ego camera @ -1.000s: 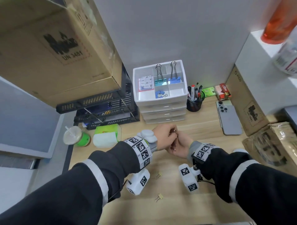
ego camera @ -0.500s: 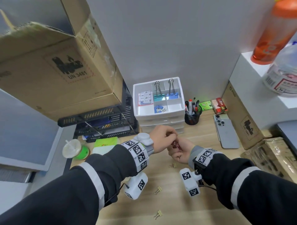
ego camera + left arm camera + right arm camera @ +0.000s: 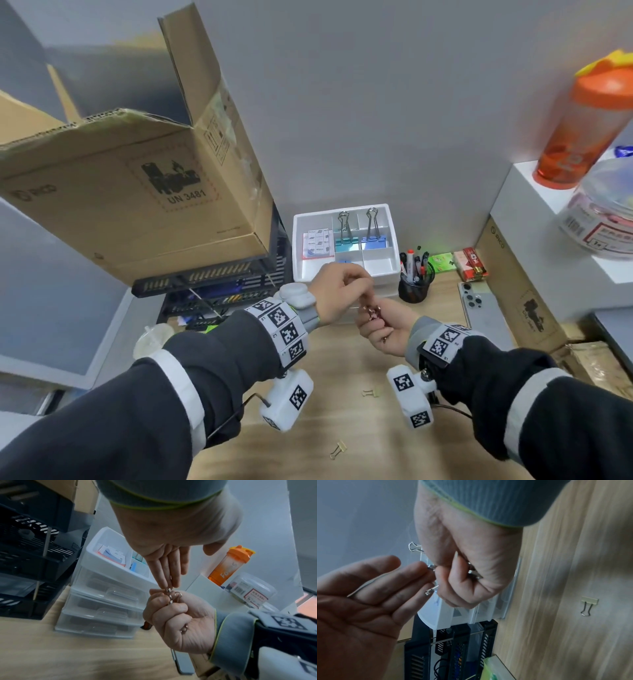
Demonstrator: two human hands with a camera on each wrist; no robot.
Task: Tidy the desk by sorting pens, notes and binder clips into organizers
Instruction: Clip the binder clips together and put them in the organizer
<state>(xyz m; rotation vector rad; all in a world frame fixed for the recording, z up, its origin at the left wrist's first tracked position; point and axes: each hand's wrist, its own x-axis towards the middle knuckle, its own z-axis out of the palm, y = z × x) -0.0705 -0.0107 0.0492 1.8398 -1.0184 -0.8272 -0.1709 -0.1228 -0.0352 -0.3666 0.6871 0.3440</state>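
Observation:
My right hand is a fist around several small metal binder clips, held above the desk in front of the white drawer organizer. My left hand reaches over from the left. Its fingers are straight and their tips touch the clips, with the thumb held apart. The organizer's top tray holds notes, a teal clip and a blue clip. Two gold clips lie on the desk below my wrists. Pens stand in a black cup.
A big cardboard box sits on a black tray rack to the left. A phone and brown boxes are on the right. An orange bottle stands on a white shelf, and a lidded cup stands at the desk's left edge.
The head view has tilted upward, showing more wall and box. Both hands stay joined at the clips and have risen slightly toward the organizer.

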